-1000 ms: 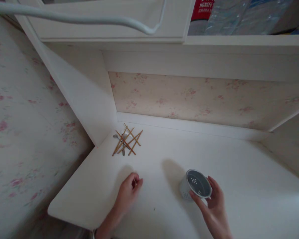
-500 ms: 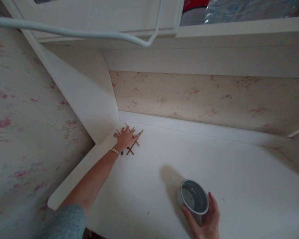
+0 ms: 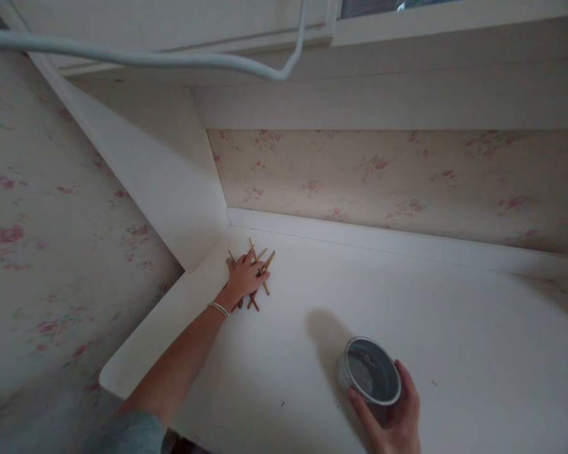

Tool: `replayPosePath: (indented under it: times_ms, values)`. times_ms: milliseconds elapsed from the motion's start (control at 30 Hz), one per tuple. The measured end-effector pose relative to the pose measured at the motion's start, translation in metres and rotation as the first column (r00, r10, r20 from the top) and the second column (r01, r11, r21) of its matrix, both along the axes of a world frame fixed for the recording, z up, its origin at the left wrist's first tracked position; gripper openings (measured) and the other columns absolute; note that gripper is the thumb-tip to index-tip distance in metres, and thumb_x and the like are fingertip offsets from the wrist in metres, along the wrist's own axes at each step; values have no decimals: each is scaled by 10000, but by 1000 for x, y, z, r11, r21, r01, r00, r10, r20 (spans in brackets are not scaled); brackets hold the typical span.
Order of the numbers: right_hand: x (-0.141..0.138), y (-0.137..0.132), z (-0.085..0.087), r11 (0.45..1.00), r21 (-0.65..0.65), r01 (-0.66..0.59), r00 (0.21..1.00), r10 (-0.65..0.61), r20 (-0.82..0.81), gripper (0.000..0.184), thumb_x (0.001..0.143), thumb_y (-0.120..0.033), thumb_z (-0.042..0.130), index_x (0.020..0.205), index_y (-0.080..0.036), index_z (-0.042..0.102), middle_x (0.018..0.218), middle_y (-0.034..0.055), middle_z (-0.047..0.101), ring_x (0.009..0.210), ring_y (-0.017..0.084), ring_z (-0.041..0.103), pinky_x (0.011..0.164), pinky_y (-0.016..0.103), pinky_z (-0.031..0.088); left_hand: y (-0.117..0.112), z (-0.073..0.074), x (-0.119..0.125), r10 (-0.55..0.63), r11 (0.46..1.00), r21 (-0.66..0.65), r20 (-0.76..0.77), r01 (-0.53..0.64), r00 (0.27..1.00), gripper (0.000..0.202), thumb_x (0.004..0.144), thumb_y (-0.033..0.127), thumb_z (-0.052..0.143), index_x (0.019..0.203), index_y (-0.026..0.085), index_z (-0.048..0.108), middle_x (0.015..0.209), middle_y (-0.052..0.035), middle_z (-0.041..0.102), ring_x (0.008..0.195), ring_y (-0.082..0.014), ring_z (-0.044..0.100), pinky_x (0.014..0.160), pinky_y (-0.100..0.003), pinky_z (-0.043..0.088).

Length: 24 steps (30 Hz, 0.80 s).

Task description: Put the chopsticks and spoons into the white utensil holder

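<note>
The left arm stretches straight out to the far left corner of the table (image 3: 454,315), a thin bracelet (image 3: 218,308) at the wrist. The left hand (image 3: 245,277) lies palm down on a pile of wooden chopsticks (image 3: 266,263), its fingers bent over them and touching. Whether they have clasped any cannot be told. The right hand (image 3: 397,422) is at the near edge, thumb and fingers wrapped around a round grey cup (image 3: 373,375) that stands upright on the table, well apart from the chopsticks.

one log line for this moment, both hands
left hand: on chopsticks pile | right hand: grips grey cup, upright | surface: white desk
</note>
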State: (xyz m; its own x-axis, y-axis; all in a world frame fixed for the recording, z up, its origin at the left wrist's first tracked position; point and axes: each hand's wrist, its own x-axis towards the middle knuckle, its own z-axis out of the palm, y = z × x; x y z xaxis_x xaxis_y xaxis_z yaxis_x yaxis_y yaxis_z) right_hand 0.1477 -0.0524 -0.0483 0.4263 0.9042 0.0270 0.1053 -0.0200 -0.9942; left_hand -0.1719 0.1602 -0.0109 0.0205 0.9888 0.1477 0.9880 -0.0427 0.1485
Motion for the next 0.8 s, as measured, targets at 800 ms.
replayPosePath:
  times_ms: [800]
  values:
    - [2, 9, 5, 991, 42, -124, 989, 121, 81, 959, 639, -435, 810, 1440, -267, 312, 1381, 128, 499, 1226, 334, 526, 1046, 551, 405, -126, 6, 60, -162, 971, 205, 171, 125, 972, 286, 925, 398, 492, 1063, 223, 670, 1136, -92, 628, 1132, -258, 514, 1023, -444, 363]
